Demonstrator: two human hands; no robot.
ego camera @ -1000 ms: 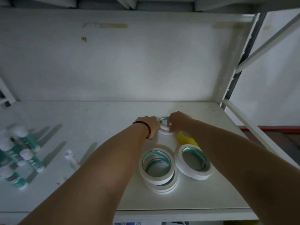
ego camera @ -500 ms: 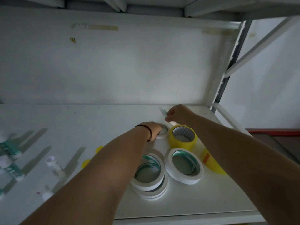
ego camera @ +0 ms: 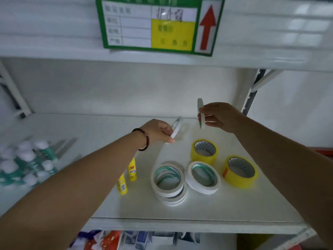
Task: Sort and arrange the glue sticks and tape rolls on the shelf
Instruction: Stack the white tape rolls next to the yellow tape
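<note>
Two thin tape rolls [ego camera: 200,112], one pinched per hand's fingers [ego camera: 207,121].

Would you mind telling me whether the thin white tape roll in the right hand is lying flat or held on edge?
On edge: the thin white tape roll hangs vertically, pinched in the right hand above the shelf.

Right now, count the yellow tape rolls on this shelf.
2. One yellow tape roll sits behind the white rolls; the other yellow roll lies tilted at the right. Arms may hide more.
</note>
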